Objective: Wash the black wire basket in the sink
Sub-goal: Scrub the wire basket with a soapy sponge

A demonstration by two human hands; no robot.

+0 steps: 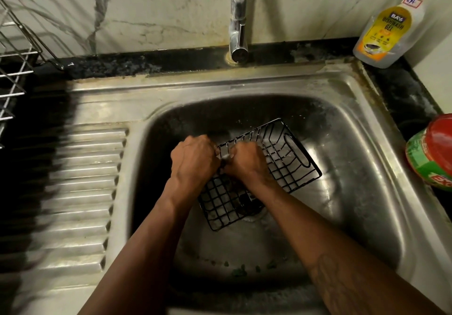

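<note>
Steel sink, black wire basket inside, left hand, right hand knuckles-up, fingers curled round its rim.

Dim warm light, glare inside the sink, smeared black shadow left of it, wide-angle curvature at edges.

Veined marble wall rises behind a black stone countertop.

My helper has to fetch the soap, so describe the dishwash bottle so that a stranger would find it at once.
Start at the tap behind the sink and look right, to the far corner of the counter, where the bottle stands. It is clear with a yellow label, unlike the squat red and green tub nearer you.
</note>
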